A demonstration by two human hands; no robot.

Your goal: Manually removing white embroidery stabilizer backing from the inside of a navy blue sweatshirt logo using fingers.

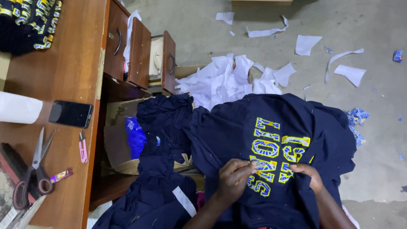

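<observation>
Near us, our left hand (234,176) pinches a thin tool against the navy shirt's (271,144) soft yellow-blue patterned letters (271,154); our right hand (306,173) grips bunched cloth.

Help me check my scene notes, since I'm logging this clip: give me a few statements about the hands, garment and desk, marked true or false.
1. Both hands work on a navy garment with yellow-and-blue lettering. True.
2. The scissors lie on the floor. False: they lie on the wooden desk.
3. A dark phone lies on the desk. True.
4. The right hand holds the phone. False: it grips the garment's fabric.
5. The left hand pinches at the lettering. True.
</observation>
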